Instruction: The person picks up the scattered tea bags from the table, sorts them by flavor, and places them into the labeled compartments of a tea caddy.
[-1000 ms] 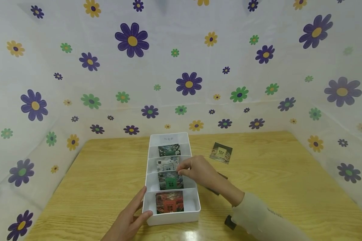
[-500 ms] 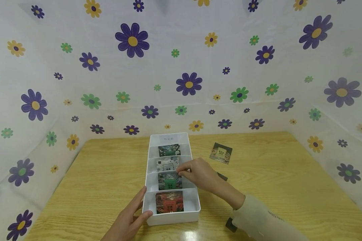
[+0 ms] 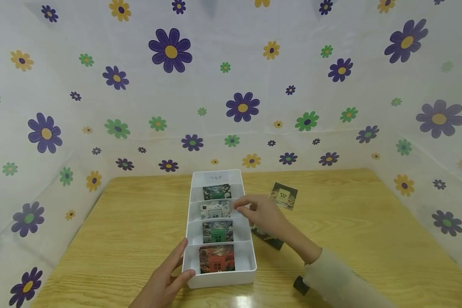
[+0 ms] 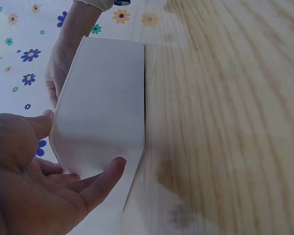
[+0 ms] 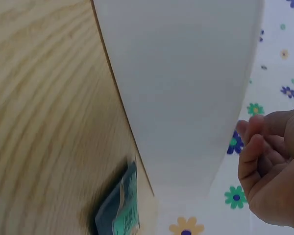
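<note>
A white divided box (image 3: 221, 279) stands on the table with tea sachets in its compartments. From front to back are a red sachet (image 3: 217, 259), a green-label one (image 3: 217, 233), a pale one (image 3: 214, 210) and a dark green one (image 3: 217, 191). My left hand (image 3: 162, 278) grips the front left corner, thumb at the rim and fingers along the outer side. My right hand (image 3: 267, 216) hovers at the right rim beside the pale sachet, its fingers loosely curled. Nothing shows between those fingers in the right wrist view.
Right of the box lies a dark sachet with a cream label (image 3: 283, 196). Closer to the box, a dark green sachet (image 5: 118, 211) lies partly under my right forearm in the head view. A flowered curtain (image 3: 242, 77) encloses the wooden table (image 3: 138, 214).
My right hand has drawn back from over the green-label and pale sachets to the right rim, and its fingers have loosened. The left hand and box stay put.
</note>
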{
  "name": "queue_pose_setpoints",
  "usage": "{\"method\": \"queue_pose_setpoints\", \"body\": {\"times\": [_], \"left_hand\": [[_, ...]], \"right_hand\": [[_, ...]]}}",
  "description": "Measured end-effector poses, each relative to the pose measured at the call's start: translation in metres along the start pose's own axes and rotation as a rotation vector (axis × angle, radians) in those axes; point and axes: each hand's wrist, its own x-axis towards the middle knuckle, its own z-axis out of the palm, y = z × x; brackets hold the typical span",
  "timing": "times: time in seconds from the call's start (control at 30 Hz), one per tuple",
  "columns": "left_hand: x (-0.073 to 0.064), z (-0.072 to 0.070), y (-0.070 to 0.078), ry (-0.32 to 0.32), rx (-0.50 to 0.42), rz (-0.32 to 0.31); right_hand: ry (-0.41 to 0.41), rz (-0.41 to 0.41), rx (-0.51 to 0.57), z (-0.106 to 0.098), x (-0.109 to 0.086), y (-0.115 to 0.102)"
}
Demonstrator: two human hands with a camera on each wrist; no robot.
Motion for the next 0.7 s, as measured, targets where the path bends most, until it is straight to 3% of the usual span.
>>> {"method": "queue_pose_setpoints", "body": {"times": [0.3, 0.5, 0.7], "left_hand": [[0.000, 0.001, -0.001, 0.003, -0.012, 0.019], [0.000, 0.001, 0.000, 0.003, -0.028, 0.013], [-0.001, 0.001, 0.000, 0.008, -0.023, 0.017]], "right_hand": [[0.136, 0.174, 0.159, -0.042, -0.005, 0.029], [0.131, 0.236, 0.169, -0.067, -0.012, 0.045], [0.120, 0.278, 0.160, -0.079, -0.025, 0.056]]}}
